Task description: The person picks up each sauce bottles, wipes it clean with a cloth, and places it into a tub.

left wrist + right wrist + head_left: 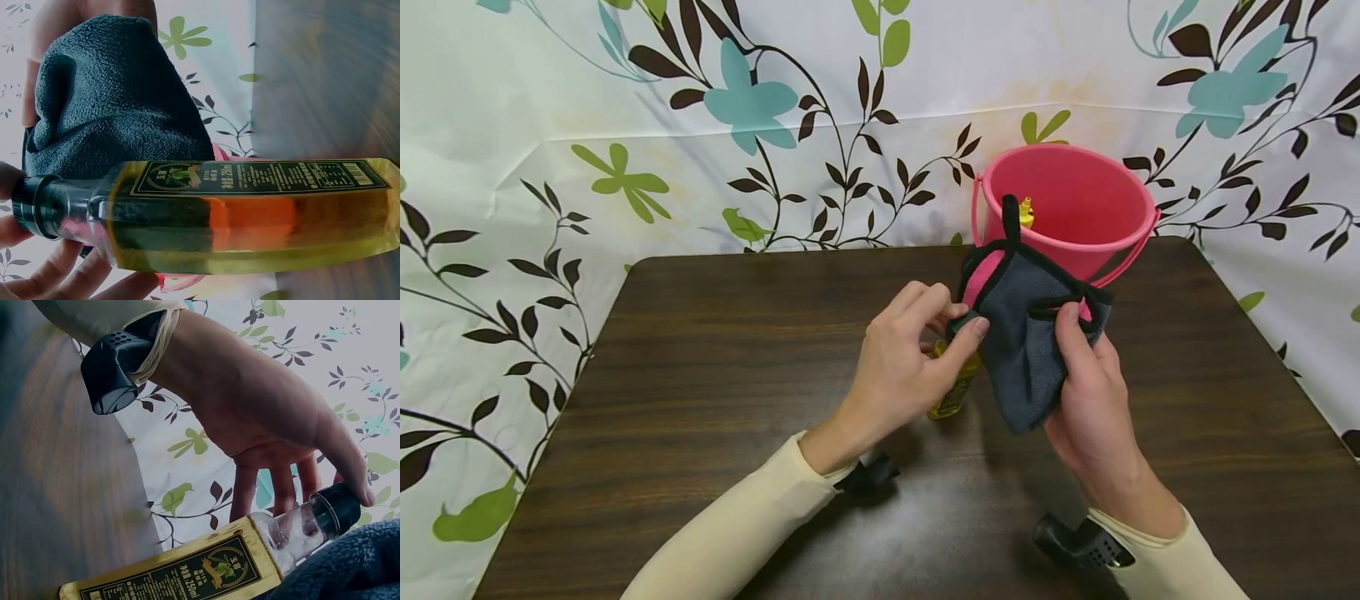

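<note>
Bottle (250, 231) of yellow liquid is in front of you, just L of the cloth (1022, 342), a bit tilted, cap end up; can't tell if its base touches the worktop (737, 358). Your L hand (895, 367) has it by the dark cap (337, 507): thumb + index clamped there, the other fingers apart behind the bottle. Label (262, 177) is black w/ a gold border, "250ml" printed on it.

Your R hand (1093, 400) grips the cloth, fingers clamped on it: thumb on top near the edge, the rest underneath + partly hidden. Cloth's fuzzy, dk gray w/ black trim; pink shows along its L edge + by your R thumb, and a black loop (1011, 221) sticks up at the top.

Pink bucket (1078, 265) stands upright at the back R of the worktop, part hidden by the cloth in the head view; can't tell if those two touch. Inside, toward its L side, a yellow nozzle (1027, 215) shows; what's below it is hidden. Worktop's dk brown w/ wood grain. Behind it: white curtain (587, 83) w/ dk leaves, blue flowers, green birds. Your sleeves (737, 517) are cream, w/ a black cam (1078, 542) at each wrist.
</note>
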`<act>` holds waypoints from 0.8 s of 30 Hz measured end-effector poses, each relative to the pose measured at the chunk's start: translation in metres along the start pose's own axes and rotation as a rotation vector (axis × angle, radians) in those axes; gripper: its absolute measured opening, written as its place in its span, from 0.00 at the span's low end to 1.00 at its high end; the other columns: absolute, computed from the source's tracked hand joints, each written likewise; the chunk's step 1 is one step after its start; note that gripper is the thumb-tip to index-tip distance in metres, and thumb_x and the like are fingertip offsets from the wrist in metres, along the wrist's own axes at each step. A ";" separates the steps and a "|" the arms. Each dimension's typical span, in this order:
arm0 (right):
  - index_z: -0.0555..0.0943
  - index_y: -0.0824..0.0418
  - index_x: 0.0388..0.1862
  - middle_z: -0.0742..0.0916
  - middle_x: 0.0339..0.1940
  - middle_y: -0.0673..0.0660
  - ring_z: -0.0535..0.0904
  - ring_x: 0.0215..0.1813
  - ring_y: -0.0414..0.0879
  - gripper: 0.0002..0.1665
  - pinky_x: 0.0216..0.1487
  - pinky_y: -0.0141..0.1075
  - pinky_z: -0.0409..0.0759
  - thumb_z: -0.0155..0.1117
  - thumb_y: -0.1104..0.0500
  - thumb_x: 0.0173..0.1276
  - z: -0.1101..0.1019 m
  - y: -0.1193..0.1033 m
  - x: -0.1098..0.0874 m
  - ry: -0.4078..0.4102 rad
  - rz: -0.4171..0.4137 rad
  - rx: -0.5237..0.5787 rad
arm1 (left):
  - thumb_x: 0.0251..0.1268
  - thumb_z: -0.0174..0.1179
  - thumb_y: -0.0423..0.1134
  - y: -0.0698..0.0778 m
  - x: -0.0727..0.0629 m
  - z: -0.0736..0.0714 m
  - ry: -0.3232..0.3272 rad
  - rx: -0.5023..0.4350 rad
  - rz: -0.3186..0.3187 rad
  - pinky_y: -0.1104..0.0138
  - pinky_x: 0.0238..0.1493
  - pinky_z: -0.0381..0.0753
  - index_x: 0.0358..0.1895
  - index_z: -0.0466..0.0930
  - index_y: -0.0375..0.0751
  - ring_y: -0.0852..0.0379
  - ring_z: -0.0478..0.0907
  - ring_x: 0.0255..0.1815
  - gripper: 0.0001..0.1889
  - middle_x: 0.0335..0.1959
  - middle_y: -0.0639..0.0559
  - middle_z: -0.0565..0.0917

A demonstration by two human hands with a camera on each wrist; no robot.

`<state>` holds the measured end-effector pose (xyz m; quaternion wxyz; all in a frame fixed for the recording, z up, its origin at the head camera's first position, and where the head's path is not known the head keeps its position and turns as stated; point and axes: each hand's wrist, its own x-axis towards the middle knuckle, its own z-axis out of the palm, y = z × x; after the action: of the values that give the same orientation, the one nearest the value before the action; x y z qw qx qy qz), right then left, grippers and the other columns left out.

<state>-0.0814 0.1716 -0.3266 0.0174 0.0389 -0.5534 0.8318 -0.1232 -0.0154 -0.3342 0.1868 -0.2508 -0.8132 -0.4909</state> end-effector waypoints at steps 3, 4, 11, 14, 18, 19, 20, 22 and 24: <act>0.69 0.58 0.70 0.79 0.57 0.52 0.81 0.50 0.41 0.23 0.45 0.32 0.87 0.46 0.47 0.88 0.000 0.000 0.000 -0.005 -0.003 0.001 | 0.71 0.64 0.43 0.000 -0.001 -0.001 -0.014 -0.023 0.000 0.65 0.37 0.89 0.36 0.78 0.44 0.61 0.86 0.39 0.08 0.43 0.53 0.88; 0.69 0.58 0.70 0.79 0.56 0.52 0.81 0.50 0.41 0.23 0.45 0.32 0.87 0.46 0.47 0.88 0.000 0.000 0.001 -0.005 -0.006 0.000 | 0.71 0.63 0.42 -0.001 -0.001 -0.001 -0.018 -0.028 -0.001 0.66 0.36 0.89 0.36 0.77 0.45 0.62 0.86 0.41 0.07 0.44 0.54 0.89; 0.69 0.57 0.70 0.79 0.59 0.51 0.80 0.53 0.41 0.23 0.49 0.32 0.86 0.46 0.46 0.88 0.004 0.002 0.000 0.016 -0.031 -0.006 | 0.70 0.63 0.42 0.000 -0.001 -0.003 -0.044 -0.030 0.008 0.66 0.45 0.90 0.35 0.73 0.44 0.62 0.88 0.41 0.09 0.45 0.53 0.91; 0.68 0.56 0.72 0.79 0.61 0.51 0.79 0.56 0.42 0.24 0.52 0.32 0.85 0.45 0.46 0.88 0.007 0.004 -0.002 0.020 -0.035 -0.021 | 0.71 0.64 0.43 0.001 0.000 -0.003 -0.045 -0.003 0.006 0.65 0.45 0.90 0.37 0.73 0.44 0.61 0.88 0.41 0.10 0.45 0.52 0.90; 0.66 0.54 0.73 0.77 0.62 0.50 0.76 0.57 0.42 0.24 0.55 0.31 0.81 0.44 0.45 0.88 0.015 0.010 -0.004 0.032 -0.026 -0.050 | 0.71 0.66 0.43 0.001 0.001 -0.003 -0.037 0.017 0.003 0.66 0.46 0.90 0.37 0.73 0.44 0.59 0.89 0.42 0.11 0.42 0.51 0.89; 0.66 0.54 0.73 0.77 0.62 0.50 0.75 0.57 0.42 0.24 0.55 0.31 0.80 0.43 0.44 0.88 0.017 0.012 -0.005 0.035 -0.023 -0.055 | 0.71 0.66 0.43 0.001 0.001 -0.002 -0.034 0.024 0.002 0.67 0.46 0.90 0.37 0.74 0.44 0.59 0.89 0.41 0.11 0.41 0.51 0.88; 0.66 0.53 0.73 0.78 0.61 0.49 0.76 0.57 0.41 0.24 0.55 0.31 0.80 0.44 0.44 0.88 0.019 0.014 -0.005 0.042 -0.019 -0.062 | 0.71 0.66 0.44 0.002 0.001 -0.002 -0.029 0.030 0.002 0.67 0.46 0.90 0.37 0.74 0.44 0.59 0.89 0.40 0.11 0.41 0.51 0.88; 0.67 0.53 0.72 0.79 0.58 0.49 0.76 0.57 0.41 0.24 0.56 0.31 0.78 0.44 0.43 0.88 0.022 0.020 -0.005 0.052 -0.018 -0.070 | 0.71 0.67 0.45 0.003 0.001 -0.002 -0.023 0.040 0.002 0.68 0.46 0.89 0.37 0.75 0.44 0.58 0.90 0.40 0.11 0.39 0.51 0.88; 0.67 0.53 0.71 0.80 0.57 0.48 0.77 0.57 0.41 0.23 0.57 0.31 0.78 0.44 0.43 0.87 0.025 0.027 -0.005 0.063 -0.019 -0.073 | 0.71 0.67 0.45 0.003 0.000 -0.002 -0.019 0.044 0.002 0.67 0.46 0.89 0.36 0.76 0.45 0.58 0.90 0.40 0.11 0.38 0.52 0.88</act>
<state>-0.0775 0.1383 -0.3422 0.0444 0.0173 -0.5822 0.8117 -0.1215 -0.0156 -0.3310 0.1849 -0.2522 -0.8251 -0.4705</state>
